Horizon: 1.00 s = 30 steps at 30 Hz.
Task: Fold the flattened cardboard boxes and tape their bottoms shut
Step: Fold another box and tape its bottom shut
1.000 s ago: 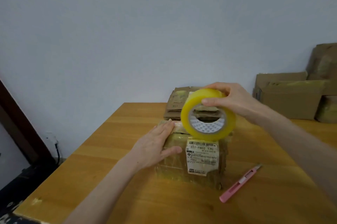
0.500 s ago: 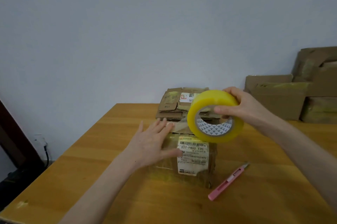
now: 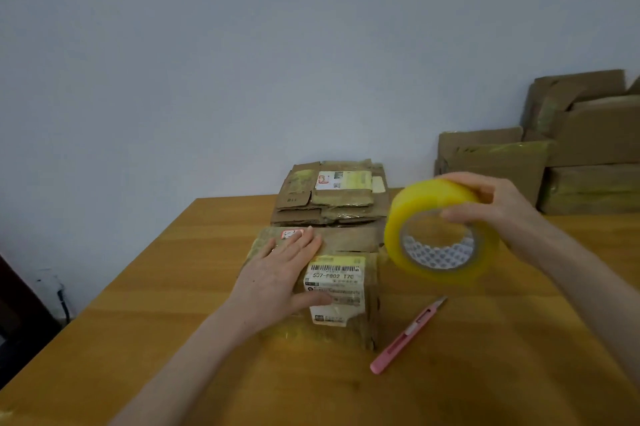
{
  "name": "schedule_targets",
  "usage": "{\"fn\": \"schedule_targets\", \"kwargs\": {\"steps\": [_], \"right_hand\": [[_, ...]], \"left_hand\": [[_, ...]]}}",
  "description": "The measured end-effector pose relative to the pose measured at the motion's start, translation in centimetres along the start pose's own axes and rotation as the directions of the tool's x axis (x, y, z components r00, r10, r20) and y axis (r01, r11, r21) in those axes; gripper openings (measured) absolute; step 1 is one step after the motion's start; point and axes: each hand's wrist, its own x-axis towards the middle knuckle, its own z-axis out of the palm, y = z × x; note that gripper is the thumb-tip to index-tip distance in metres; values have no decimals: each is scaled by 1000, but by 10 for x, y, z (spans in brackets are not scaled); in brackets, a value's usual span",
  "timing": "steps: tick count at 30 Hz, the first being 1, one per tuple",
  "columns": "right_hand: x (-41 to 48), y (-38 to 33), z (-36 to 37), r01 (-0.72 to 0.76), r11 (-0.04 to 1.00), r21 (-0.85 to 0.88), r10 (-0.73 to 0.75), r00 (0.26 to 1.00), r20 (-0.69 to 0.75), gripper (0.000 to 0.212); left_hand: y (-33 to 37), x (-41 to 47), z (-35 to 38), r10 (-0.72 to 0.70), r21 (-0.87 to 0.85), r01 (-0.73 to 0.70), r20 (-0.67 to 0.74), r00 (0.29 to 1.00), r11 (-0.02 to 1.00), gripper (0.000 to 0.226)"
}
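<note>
- The wooden table fills the lower half of the frame, and both forearms reach in from the bottom edge.
- A pink utility knife lies on the table at lower centre-right, slanted, with its blade end pointing up and right. It is just beside the box and apart from both hands.
- The cardboard box stands folded at the centre of the frame, with a white shipping label running from its top down the near face.
- The left hand lies flat on the box top, fingers straight and together, with the thumb stretched out across the label's left edge. It presses and grasps nothing.
- The right hand, at right of centre, grips a yellow tape roll. Its fingers curl over the roll's top and the thumb is on its front face. The roll hangs above the table just right of the box, tilted, with its patterned core facing the camera.
- A stack of flattened cardboard boxes lies just behind the box, against the wall.
- More cardboard boxes are piled at the upper right.
- A pale wall fills the top half, and a dark cable hangs at the lower left.
</note>
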Motion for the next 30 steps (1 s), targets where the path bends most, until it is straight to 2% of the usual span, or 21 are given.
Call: {"fn": "schedule_targets", "kwargs": {"steps": [3, 7, 10, 15, 18, 21, 25, 30], "right_hand": [[-14, 23, -11, -112, 989, -92, 120, 989, 85, 44], [-19, 45, -7, -153, 981, -123, 163, 984, 76, 37], [-20, 56, 0, -163, 966, -200, 188, 976, 113, 32], [-18, 57, 16, -86, 971, -223, 119, 983, 139, 39], [-13, 59, 31, -75, 981, -181, 98, 988, 121, 43], [-7, 64, 47, -92, 984, -149, 113, 984, 136, 46], [-7, 67, 55, -110, 986, -126, 129, 980, 154, 47], [-9, 72, 45, -127, 981, -146, 149, 978, 149, 53]], "left_hand": [[1, 4, 0, -28, 13, 28, 14, 1000, 1000, 105], [1, 6, -5, -99, 33, 98, 55, 994, 995, 99], [-3, 3, -3, -92, 38, 91, 38, 995, 995, 96], [-17, -3, 2, -31, -6, 31, -51, 998, 999, 83], [-30, -2, -2, -97, 7, 97, 40, 994, 995, 92], [-12, 8, -17, -144, 113, 131, 114, 983, 985, 98], [40, 32, -10, -19, 57, 13, 110, 994, 998, 87], [34, 35, 1, -9, 108, 2, 56, 998, 994, 76]]}}
